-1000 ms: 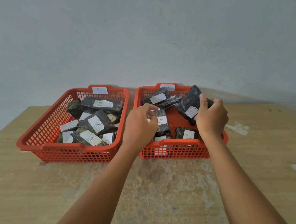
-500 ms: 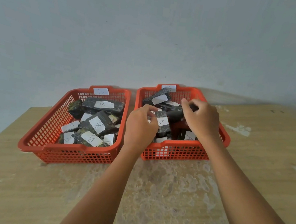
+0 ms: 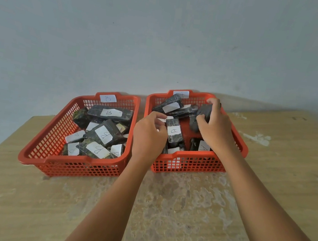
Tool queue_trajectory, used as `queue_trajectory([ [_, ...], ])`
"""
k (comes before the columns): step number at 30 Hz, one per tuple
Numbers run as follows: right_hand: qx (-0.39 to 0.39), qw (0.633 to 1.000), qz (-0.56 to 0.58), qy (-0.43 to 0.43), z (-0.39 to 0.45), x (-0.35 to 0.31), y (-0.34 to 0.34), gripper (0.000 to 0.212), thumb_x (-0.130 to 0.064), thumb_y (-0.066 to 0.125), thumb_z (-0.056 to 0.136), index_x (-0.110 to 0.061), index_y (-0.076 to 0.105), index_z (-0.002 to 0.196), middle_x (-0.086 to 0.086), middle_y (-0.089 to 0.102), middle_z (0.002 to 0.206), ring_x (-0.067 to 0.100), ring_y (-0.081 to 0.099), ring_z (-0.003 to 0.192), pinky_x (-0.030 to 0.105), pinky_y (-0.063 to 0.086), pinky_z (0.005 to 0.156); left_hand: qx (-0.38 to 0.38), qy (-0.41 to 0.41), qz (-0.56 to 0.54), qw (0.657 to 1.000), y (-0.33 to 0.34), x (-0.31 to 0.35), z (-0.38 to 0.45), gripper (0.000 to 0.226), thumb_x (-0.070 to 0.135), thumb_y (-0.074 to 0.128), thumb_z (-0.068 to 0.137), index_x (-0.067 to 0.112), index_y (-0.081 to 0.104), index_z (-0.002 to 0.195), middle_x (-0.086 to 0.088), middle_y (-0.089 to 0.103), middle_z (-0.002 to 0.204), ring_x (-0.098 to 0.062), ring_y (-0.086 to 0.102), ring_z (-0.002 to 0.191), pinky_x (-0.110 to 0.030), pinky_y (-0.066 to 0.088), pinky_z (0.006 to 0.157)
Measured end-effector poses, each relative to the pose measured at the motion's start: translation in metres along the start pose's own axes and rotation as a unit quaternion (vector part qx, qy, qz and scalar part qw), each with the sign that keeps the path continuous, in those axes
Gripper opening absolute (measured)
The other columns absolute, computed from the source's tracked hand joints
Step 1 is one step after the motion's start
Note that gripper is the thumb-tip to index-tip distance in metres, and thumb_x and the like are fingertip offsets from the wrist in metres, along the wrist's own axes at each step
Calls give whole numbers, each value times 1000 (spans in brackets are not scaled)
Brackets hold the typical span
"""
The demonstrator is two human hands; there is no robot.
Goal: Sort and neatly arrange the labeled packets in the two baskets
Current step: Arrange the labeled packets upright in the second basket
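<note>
Two orange mesh baskets stand side by side on the table. The left basket [image 3: 39,145], tagged B, holds several dark packets with white B labels [image 3: 103,134]. The right basket [image 3: 189,162] holds several dark packets, some labelled A [image 3: 174,131]. My right hand [image 3: 217,126] is inside the right basket, fingers closed around a dark packet [image 3: 203,111] near the back. My left hand [image 3: 148,137] hovers over that basket's left wall, its curled fingertips at the edge of the A-labelled packet; whether it grips the packet is unclear.
The worn wooden table [image 3: 173,207] stretches in front of the baskets and to the right, its left corner [image 3: 31,118] just behind the left basket. A plain pale wall [image 3: 164,40] rises directly behind both baskets.
My right hand has lowered its dark packet from above the basket's right rim down into the basket, then shifted it toward the back. My left hand has barely moved.
</note>
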State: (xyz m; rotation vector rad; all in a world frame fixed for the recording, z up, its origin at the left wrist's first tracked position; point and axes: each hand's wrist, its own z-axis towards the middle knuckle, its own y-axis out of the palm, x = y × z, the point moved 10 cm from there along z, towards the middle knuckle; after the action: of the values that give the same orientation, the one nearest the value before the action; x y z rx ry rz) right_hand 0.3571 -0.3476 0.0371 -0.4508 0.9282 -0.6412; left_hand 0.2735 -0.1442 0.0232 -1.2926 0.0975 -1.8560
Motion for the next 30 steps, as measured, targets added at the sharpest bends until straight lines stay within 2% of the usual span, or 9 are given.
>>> queue_trajectory([
  [3, 12, 1000, -6, -27, -2, -5, -4, 63, 6, 58, 90, -15, 37, 146, -2, 51, 71, 12, 49, 56, 25, 40, 48, 4, -3, -5, 1000, -1, -1, 0, 27, 8, 60, 93, 22, 70, 115, 12, 68, 87, 0, 62, 80, -18, 54, 72],
  [5, -16, 999, -22, -20, -4, -3, 1, 73, 10, 63, 86, -19, 38, 149, 5, 66, 94, 20, 64, 79, 27, 55, 64, -2, -3, 2, 1000, 0, 0, -1, 27, 9, 60, 94, 22, 69, 116, 11, 69, 90, -1, 63, 82, -16, 53, 72],
  [7, -59, 997, -48, -9, -5, 1, 9, 62, 9, 67, 84, -19, 54, 137, 7, 72, 111, 24, 68, 95, 34, 59, 77, -25, -9, 17, 999, 4, -1, 1, 29, 10, 60, 94, 22, 68, 119, 9, 70, 95, -4, 64, 83, -15, 50, 68],
  [12, -263, 960, -83, 40, -21, 26, 40, 44, -13, 72, 87, -29, 63, 127, -1, 73, 109, 13, 69, 81, 27, 55, 68, -143, -14, 116, 983, 26, -6, 39, 40, 11, 61, 89, 22, 64, 127, 5, 68, 115, -5, 60, 83, -17, 44, 64],
  [15, -221, 973, -66, 26, -19, 25, 34, 40, -20, 72, 90, -27, 63, 129, -1, 74, 109, 10, 68, 76, 22, 48, 63, -134, 45, 190, 972, 35, 0, 76, 43, 6, 57, 88, 23, 67, 126, 1, 71, 117, -17, 65, 103, -26, 54, 76],
  [18, -183, 980, -75, 20, -15, 21, 33, 40, -24, 69, 95, -23, 59, 133, 1, 73, 107, 12, 65, 76, 26, 51, 67, -167, 51, 337, 925, 60, -17, 97, 47, 20, 58, 95, 30, 56, 140, -6, 64, 133, -30, 44, 136, -45, 50, 96],
  [22, -160, 984, -72, 26, -13, 22, 30, 39, -25, 56, 102, -22, 49, 141, -2, 69, 88, 9, 65, 65, 31, 58, 62, -192, 51, 450, 870, 88, -37, 114, 53, 46, 57, 97, 26, 48, 146, -7, 61, 138, -34, 35, 142, -47, 40, 107],
  [27, -132, 987, -80, 54, -10, 27, 27, 41, -24, 46, 107, -17, 39, 147, -3, 59, 73, 11, 58, 56, 27, 41, 47, -78, -3, 286, 955, 71, -44, 136, 28, 23, 49, 103, 29, 62, 127, -7, 70, 114, -31, 56, 118, -45, 49, 97],
  [30, -128, 986, -83, 69, -10, 28, 26, 41, -24, 45, 107, -15, 38, 146, -1, 59, 74, 12, 57, 56, 26, 38, 46, -105, -12, 224, 969, 73, -57, 139, 32, 42, 48, 101, 28, 61, 127, -4, 72, 114, -32, 57, 120, -49, 41, 107],
])
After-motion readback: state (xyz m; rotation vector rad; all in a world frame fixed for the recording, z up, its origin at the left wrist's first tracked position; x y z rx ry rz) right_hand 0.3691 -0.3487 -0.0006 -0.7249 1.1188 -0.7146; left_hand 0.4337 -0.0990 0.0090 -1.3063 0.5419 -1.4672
